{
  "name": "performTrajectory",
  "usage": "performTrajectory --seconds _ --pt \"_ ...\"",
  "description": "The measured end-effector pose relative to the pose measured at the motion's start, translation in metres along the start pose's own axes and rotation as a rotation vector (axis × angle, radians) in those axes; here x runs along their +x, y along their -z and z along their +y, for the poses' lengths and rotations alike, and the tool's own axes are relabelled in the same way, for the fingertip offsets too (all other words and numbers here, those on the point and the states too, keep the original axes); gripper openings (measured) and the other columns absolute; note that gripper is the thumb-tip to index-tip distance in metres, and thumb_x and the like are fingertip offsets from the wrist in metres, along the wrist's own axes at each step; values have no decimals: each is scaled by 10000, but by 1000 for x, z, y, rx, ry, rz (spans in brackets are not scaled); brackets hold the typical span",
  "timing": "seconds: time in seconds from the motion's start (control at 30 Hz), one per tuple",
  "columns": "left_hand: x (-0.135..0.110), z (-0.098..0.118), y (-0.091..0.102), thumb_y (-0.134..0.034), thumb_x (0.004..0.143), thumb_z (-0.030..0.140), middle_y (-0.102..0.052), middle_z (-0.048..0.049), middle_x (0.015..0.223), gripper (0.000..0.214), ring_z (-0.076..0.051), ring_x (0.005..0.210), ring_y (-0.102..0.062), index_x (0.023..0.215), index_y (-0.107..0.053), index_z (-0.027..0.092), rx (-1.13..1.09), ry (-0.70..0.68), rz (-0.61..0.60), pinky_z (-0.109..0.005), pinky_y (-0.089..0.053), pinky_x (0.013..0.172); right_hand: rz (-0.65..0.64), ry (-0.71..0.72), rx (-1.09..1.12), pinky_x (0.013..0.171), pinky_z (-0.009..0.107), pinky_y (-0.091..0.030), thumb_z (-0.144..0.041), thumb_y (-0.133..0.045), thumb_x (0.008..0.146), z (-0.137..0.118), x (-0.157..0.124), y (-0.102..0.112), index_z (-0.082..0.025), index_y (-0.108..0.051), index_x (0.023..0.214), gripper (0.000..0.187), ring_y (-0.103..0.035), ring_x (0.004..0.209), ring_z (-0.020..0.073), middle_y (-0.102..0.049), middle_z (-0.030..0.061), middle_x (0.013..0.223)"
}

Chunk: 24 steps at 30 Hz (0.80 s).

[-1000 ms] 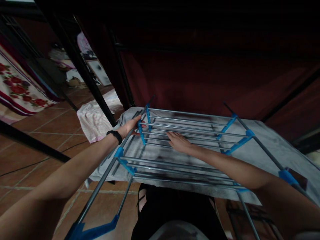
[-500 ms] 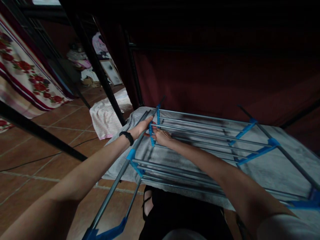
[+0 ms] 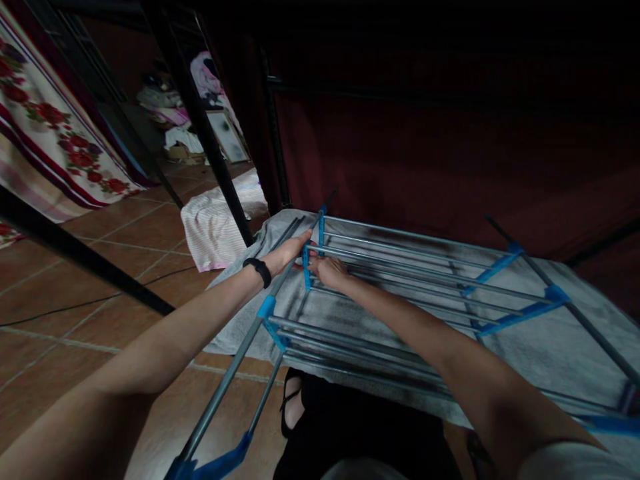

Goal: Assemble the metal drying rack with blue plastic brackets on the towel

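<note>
A rack of grey metal rods (image 3: 370, 347) joined by blue plastic connectors lies across a grey cloth-covered surface (image 3: 540, 353). My left hand (image 3: 293, 249), with a black band on its wrist, is closed around the far-left blue connector (image 3: 307, 267) and the side pole beside it. From the inner side, my right hand (image 3: 327, 271) reaches over the rods, its fingers curled against the same connector. Its fingertips are partly hidden behind the blue plastic. Nearer to me, another blue connector (image 3: 273, 323) joins the side pole to the front rods.
Black metal posts (image 3: 210, 147) rise at the left, in front of a striped cloth (image 3: 213, 230). Dark red fabric (image 3: 425, 173) hangs behind the rack. A flowered curtain (image 3: 70, 140) is at far left, above the tiled floor (image 3: 120, 267), where a thin cable (image 3: 75, 310) runs.
The view has shifted slightly, so the rack appears a little to the right. Both hands stay at the same blue connector, with the right fingers slightly shifted.
</note>
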<state>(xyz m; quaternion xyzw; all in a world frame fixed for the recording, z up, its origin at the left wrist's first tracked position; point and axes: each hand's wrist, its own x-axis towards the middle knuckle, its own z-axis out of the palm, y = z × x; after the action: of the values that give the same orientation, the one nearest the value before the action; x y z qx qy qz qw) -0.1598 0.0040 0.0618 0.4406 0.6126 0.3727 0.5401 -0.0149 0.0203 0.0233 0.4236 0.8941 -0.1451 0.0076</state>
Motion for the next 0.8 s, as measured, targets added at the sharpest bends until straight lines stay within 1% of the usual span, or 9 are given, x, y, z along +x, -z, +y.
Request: performTrajectory --seconds 0.13,0.3,0.4,0.5,0.6,0.67,0.8 --pt "0 0 1 -471 824 687 -685 -111 884 561 -277 822 -635 1025 -614 182 -10 0 -5 -367 -481 616 44 -10 37 895 305 -483 -435 -407 983 1 2 -4 -261 -602 1287 401 -647 1096 230 -689 42 1215" --pt "-3 1 0 -472 826 680 -689 -125 918 568 -262 813 -620 1031 -614 170 -12 -2 -4 -351 -459 615 67 -15 58 877 311 -496 -425 -437 968 3 6 -5 -251 -615 1279 398 -650 1087 238 -714 48 1151" --pt "-1 -1 1 -471 822 687 -691 -125 925 563 -263 822 -624 1018 -614 179 -9 2 -7 -350 -464 619 71 -5 55 877 317 -499 -419 -449 963 4 8 -4 -243 -612 1278 396 -653 1080 242 -713 57 1153" --pt "4 -3 3 -468 817 699 -690 -121 917 576 -285 884 -631 1026 -616 183 0 7 -9 -362 -481 640 75 19 37 898 322 -490 -413 -443 967 3 6 -2 -239 -585 1296 398 -644 1100 241 -690 69 1206" --pt "6 -3 4 -463 821 700 -691 -127 934 590 -304 959 -625 1038 -615 173 3 12 -5 -367 -490 658 82 45 6 920 339 -482 -402 -460 957 4 -2 -1 -227 -525 1343 429 -638 1110 249 -669 89 1242" --pt "5 -3 4 -463 819 707 -694 -132 946 601 -306 974 -625 1039 -618 170 1 9 -9 -359 -491 664 99 44 -20 932 351 -476 -362 -447 958 6 -12 -1 -209 -497 1355 429 -636 1112 252 -656 107 1256" --pt "1 -1 3 -469 804 721 -705 -127 956 619 -292 958 -635 1039 -630 172 26 -9 -1 -337 -499 656 136 5 -76 980 377 -445 -321 -380 977 19 -36 -2 -173 -530 1278 368 -613 1147 258 -631 137 1276"
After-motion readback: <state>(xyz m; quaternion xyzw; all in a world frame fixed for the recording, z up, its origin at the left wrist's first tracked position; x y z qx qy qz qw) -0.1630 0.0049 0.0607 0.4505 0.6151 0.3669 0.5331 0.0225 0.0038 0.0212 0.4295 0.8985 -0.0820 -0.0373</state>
